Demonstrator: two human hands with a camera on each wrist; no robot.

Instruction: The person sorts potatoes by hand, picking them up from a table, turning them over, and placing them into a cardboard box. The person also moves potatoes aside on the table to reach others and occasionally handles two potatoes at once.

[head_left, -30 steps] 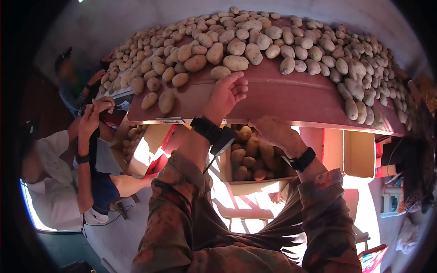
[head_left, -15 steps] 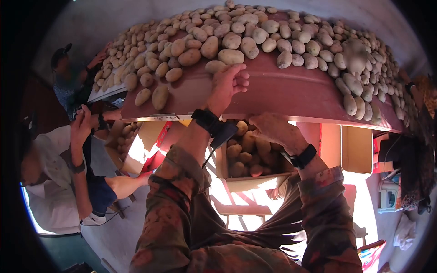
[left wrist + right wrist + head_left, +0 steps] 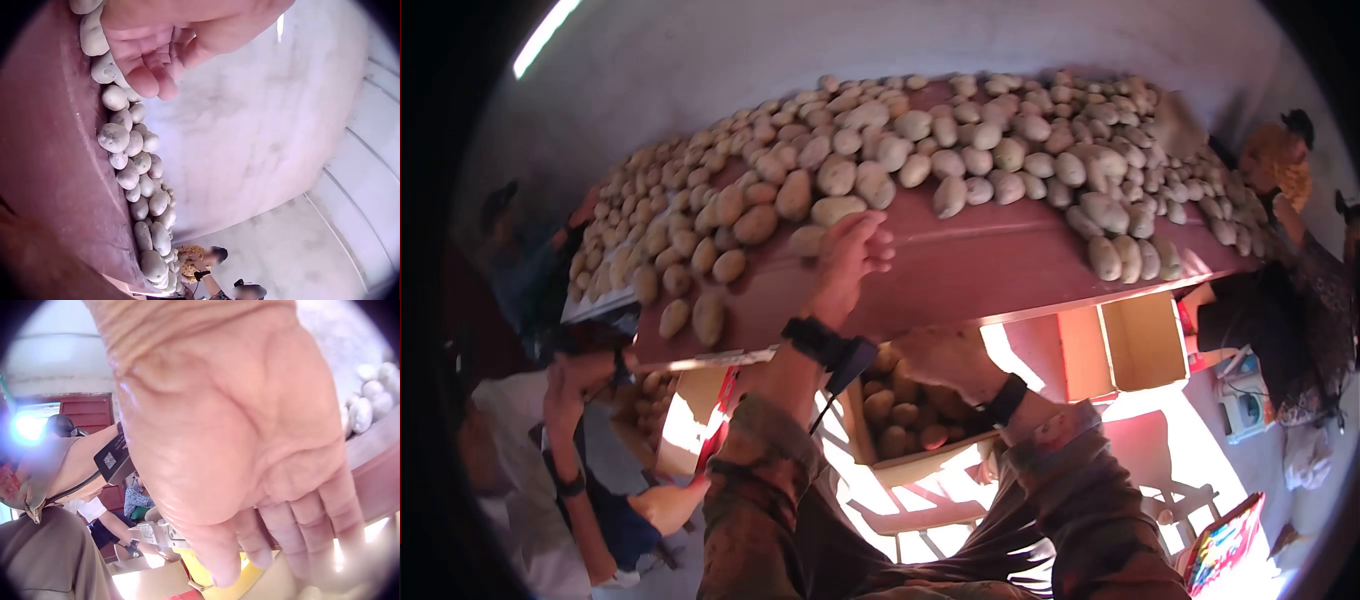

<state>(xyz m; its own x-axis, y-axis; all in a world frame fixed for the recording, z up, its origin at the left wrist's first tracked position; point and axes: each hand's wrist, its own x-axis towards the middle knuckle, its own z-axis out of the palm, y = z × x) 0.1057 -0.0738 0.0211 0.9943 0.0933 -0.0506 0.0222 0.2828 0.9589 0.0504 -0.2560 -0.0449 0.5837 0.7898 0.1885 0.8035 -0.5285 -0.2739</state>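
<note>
Many potatoes (image 3: 837,175) lie heaped along the back of a dark red tabletop (image 3: 980,255). My left hand (image 3: 850,268) is over its front part, close to the nearest potatoes, with fingers loosely bent. In the left wrist view the left hand (image 3: 181,37) holds nothing. My right hand (image 3: 950,360) hangs lower, at the table's front edge, over a cardboard box (image 3: 925,462) of potatoes and partly hiding them. The right wrist view shows the right palm (image 3: 244,437), its fingers extended downward and nothing gripped.
To the left stands another cardboard box (image 3: 685,425) with potatoes, beside a seated person in a white shirt (image 3: 535,500). An upright carton (image 3: 1140,340) is right of my right hand. Other people (image 3: 1275,165) sit at the table's ends. A stool (image 3: 925,518) stands below.
The head view has tilted and shifted, so the table sits lower in it. Both hands stay in much the same places over the table and the box, still holding nothing.
</note>
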